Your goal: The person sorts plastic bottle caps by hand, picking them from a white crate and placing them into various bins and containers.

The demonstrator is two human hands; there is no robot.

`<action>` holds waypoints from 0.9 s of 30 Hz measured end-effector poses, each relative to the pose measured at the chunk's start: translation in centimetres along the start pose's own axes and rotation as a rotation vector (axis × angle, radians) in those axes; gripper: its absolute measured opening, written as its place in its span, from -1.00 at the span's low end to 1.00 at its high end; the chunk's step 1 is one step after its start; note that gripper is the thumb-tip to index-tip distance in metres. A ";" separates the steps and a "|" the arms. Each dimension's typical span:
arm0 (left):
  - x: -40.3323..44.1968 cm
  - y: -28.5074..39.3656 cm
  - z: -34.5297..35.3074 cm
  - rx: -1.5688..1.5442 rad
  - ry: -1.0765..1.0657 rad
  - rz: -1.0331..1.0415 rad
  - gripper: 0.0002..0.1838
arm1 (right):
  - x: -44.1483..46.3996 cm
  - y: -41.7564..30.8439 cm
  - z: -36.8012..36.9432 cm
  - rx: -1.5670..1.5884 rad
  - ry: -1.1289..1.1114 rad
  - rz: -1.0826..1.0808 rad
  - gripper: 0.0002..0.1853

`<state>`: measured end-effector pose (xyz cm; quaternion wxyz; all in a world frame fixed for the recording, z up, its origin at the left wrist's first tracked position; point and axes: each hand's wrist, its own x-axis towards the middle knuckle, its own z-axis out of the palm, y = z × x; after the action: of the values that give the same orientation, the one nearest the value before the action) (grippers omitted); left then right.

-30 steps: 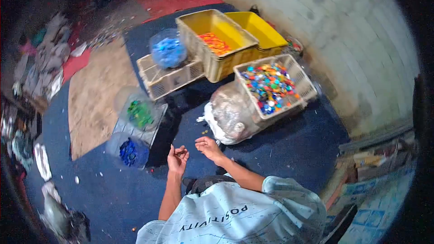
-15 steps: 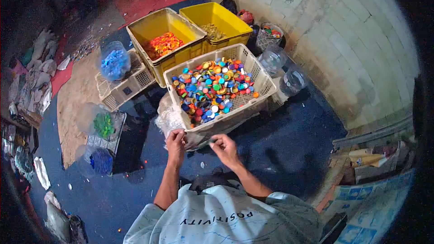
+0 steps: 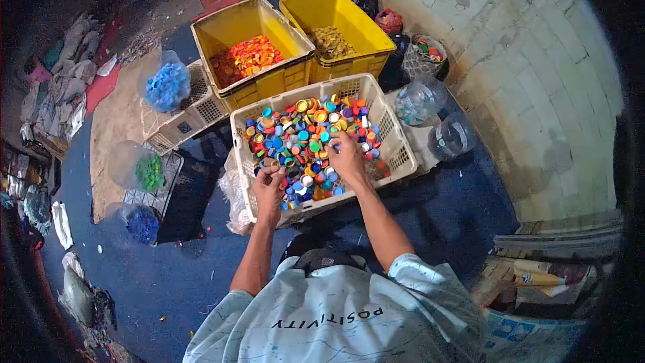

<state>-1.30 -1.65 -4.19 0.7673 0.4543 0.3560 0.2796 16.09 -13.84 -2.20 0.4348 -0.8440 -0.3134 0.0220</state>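
Observation:
A pale plastic crate holds a heap of mixed-colour bottle caps. My left hand is over its near left corner, fingers pinched together; whatever sits between them is too small to make out. Deeper in, my right hand reaches over the middle of the heap with its fingers curled closed at the caps. Its fingertips blend with the caps around them, so what they grip is unclear.
Behind the crate stand a yellow bin with orange caps and a yellow bin with dull tan caps. Clear containers hold light blue caps, green caps and dark blue caps. Large clear bottles stand right, near the wall.
Both hands have moved from in front of the crate to over it, the right one farther in among the caps. The small dark thing at my right fingertips no longer shows. The view has shifted.

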 end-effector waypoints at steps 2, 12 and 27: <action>2.0 -1.0 1.1 0.015 0.001 0.018 -0.86 | 2.9 2.2 1.5 -0.098 0.004 -0.067 -0.68; 4.2 -0.9 4.9 0.027 0.086 -0.065 -0.81 | 10.1 5.5 6.7 -0.410 -0.127 -0.043 -0.45; 8.5 -1.7 10.1 -0.367 -0.021 -0.314 -0.66 | 8.5 3.5 2.3 0.391 -0.294 -0.138 -0.38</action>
<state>11.95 -1.02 -4.88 0.8747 0.2491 0.3576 0.2121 24.02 -8.98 -4.23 0.5401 -0.7080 -0.4200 0.1749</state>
